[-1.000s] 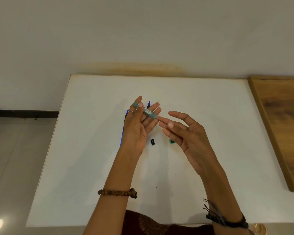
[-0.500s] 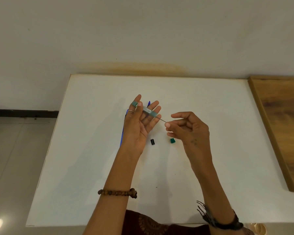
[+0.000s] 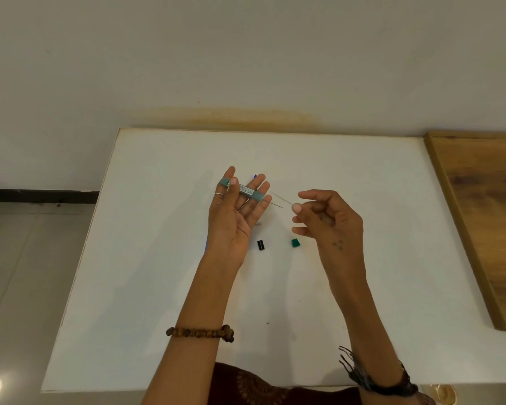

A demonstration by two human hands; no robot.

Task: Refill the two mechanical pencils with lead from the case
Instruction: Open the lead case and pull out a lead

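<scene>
Holding the lead case [image 3: 247,190] across my left hand [image 3: 234,213], I have my thumb pressing it near its closed end against my raised, nearly straight fingers, palm turned up above the middle of the white table [image 3: 158,258]. The case's open end points right, and a thin dark lead [image 3: 276,204] juts from it. My right hand [image 3: 330,222] is just beside it, thumb and forefinger pinched together on another fine lead [image 3: 282,197], the other fingers loosely curled; that lead is faint and I cannot tell where its far end stops. Behind my left fingers a blue pencil tip [image 3: 255,176] peeps out, and a sliver of blue shows by my left wrist; the rest of the pencils is hidden by my hand. On the table between my two wrists lie a small black cap [image 3: 261,244] and a small green cap [image 3: 295,243], near each other but apart. A wooden board [image 3: 485,214] lies along the table's right edge.
</scene>
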